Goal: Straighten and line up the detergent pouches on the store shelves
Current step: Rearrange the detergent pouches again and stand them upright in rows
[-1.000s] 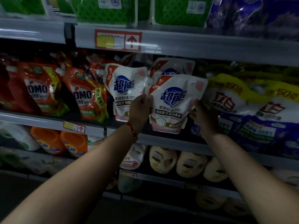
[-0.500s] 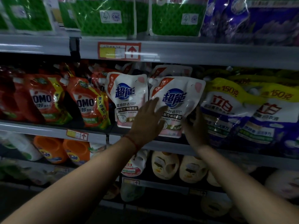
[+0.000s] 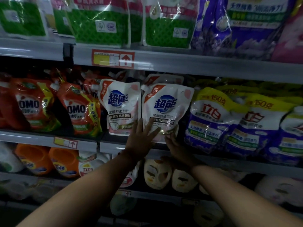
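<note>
Two white pouches with blue logos stand side by side on the middle shelf, the right pouch point(image 3: 165, 110) tilted, its lower edge under both hands, the left pouch point(image 3: 120, 107) just left of them.

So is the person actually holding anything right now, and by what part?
Yes: the right hand pinches the bottom edge of the right-hand white plastic detergent pouch. The left hand only presses flat, fingers straight, against its lower front.

top shelf: green packs point(image 3: 101, 27), purple bags point(image 3: 237, 28)
shelf edge: red price tag point(image 3: 113, 58)
lower shelf: orange jugs point(image 3: 34, 158), pale jugs point(image 3: 157, 173)
</note>
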The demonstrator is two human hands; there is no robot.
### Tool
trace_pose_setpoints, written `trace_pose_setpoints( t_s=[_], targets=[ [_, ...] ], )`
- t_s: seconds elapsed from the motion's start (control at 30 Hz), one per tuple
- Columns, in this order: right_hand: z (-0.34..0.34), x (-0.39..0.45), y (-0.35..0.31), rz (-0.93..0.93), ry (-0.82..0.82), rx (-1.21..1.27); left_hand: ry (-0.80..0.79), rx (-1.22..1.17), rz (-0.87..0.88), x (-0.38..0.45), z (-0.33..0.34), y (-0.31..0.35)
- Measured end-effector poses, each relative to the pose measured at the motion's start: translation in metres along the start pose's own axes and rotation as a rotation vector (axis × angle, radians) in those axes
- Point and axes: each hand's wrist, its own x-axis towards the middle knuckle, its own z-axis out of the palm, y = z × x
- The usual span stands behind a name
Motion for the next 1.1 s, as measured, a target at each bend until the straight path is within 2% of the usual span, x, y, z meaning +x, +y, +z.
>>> trace_pose_setpoints(
  t_s=[0.07,0.13,0.2,0.3,0.4,0.47,0.53,0.63,0.77,0.9,1.1],
  targets=[
    [-0.005,0.001,-0.006,-0.001,0.039,0.053,0.002,0.008,-0.039,0.006,0.003,0.001],
    [-0.011,-0.006,-0.010,0.049,0.123,0.250,-0.016,0.008,-0.073,0.012,0.008,0.003],
    [-0.013,-0.022,-0.005,0.222,0.260,0.466,-0.037,0.001,-0.109,0.015,0.011,0.007],
    [-0.015,-0.057,0.020,0.528,0.491,0.652,-0.011,-0.043,-0.125,0.015,0.007,0.015],
    [-0.021,-0.083,0.042,0.636,0.655,0.780,0.118,-0.162,-0.119,0.018,0.000,0.039],
    [-0.027,-0.089,0.046,0.652,0.644,0.884,0.187,-0.293,-0.078,0.021,-0.011,0.064],
    [-0.033,-0.087,0.049,0.598,0.601,0.946,0.147,-0.526,-0.058,0.028,-0.025,0.091],
    [-0.040,-0.077,0.058,0.577,0.556,0.998,0.027,-1.048,-0.099,0.049,-0.027,0.122],
    [-0.047,-0.078,0.060,0.517,0.512,1.082,-0.005,-1.643,-0.080,0.066,-0.032,0.144],
    [-0.048,-0.078,0.083,0.393,0.435,1.056,0.070,-1.666,-0.198,0.071,-0.031,0.157],
    [-0.052,-0.071,0.102,0.351,0.261,1.131,0.155,-1.593,-0.353,0.063,-0.022,0.165]
  ],
)
